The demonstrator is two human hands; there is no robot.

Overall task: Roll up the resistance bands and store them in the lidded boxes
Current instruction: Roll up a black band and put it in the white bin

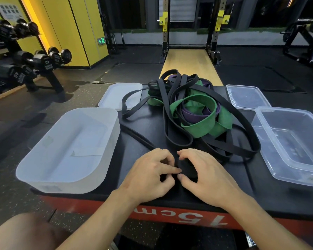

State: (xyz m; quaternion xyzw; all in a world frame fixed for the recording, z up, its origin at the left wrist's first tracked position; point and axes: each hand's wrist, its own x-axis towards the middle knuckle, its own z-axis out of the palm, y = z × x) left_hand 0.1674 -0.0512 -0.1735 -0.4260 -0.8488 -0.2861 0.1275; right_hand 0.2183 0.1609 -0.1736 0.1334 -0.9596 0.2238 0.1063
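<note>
A tangled pile of resistance bands lies mid-platform: black bands [177, 109], a wide green band [199, 121] and a purple band [192, 115]. Near the front edge, my left hand [150, 174] and my right hand [204, 172] meet over a small black roll of band [185, 168]; fingers and thumbs of both curl round and pinch it. A black strap [137, 137] runs from the hands toward the left. A frosted white box [67, 148] stands open on the left, a clear box [293, 141] open on the right.
A white lid [116, 94] lies behind the frosted box and a clear lid [246, 96] behind the clear box. All rest on a black platform with a red front edge [170, 213]. A dumbbell rack [25, 65] stands far left, a squat rack [188, 33] behind.
</note>
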